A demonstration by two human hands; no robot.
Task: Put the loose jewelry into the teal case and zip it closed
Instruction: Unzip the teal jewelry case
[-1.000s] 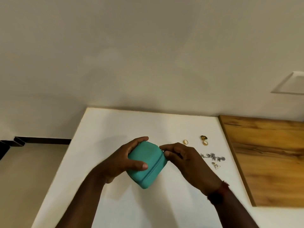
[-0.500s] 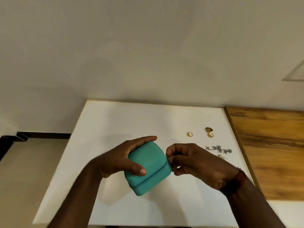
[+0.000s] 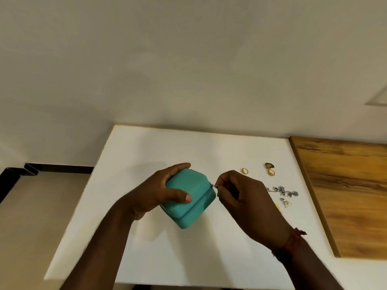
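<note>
Right hand (image 3: 247, 199) fingertips (image 3: 220, 189) pinched the small silver zipper pull (image 3: 214, 185) at a corner of the rounded teal case (image 3: 188, 181), likely to unzip it. Left hand (image 3: 155, 191) clamped it, thumb over the lid, as counter-hold; loose gold rings (image 3: 245, 171) and silver floral chain (image 3: 282, 190) lay past the right knuckles, unpacked.

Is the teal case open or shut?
Shut. The teal case shows no gap along its zipper seam; the right hand pinches the zipper pull, the left hand holds it.

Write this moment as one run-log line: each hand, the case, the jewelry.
left hand grips closed teal case | right hand pinches zipper pull | jewelry loose on white table
</note>
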